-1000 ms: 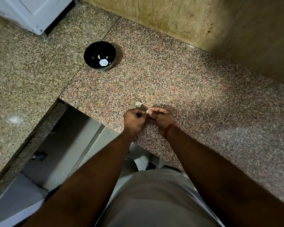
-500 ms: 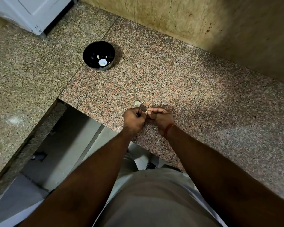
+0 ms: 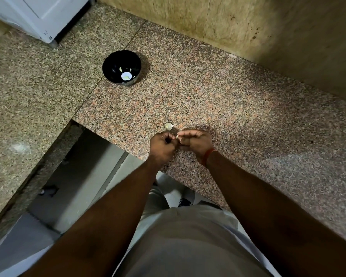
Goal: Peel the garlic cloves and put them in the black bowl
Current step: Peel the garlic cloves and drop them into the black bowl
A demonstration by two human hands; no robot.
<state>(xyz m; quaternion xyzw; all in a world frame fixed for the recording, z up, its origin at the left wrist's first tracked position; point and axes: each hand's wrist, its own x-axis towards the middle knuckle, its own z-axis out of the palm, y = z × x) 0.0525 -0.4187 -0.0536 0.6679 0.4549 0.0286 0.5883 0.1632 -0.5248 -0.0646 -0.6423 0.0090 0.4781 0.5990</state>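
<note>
My left hand (image 3: 162, 145) and my right hand (image 3: 196, 141) meet over the near edge of the granite counter, both with curled fingers pinching one small garlic clove (image 3: 177, 136); only a pale sliver of it shows between the fingertips. A second, unpeeled garlic clove (image 3: 169, 126) lies on the counter just beyond my hands. The black bowl (image 3: 108, 64) stands far back to the left, with a few pale peeled cloves (image 3: 126, 76) at its bottom.
The granite counter (image 3: 248, 120) runs right along a tan wall (image 3: 248, 27). A lower counter section (image 3: 28, 86) lies to the left, with a white appliance (image 3: 38, 15) at its back. A gap down to the floor (image 3: 78, 176) opens at front left.
My hands stay together on the clove, with only slight finger shifts. Nothing else has moved.
</note>
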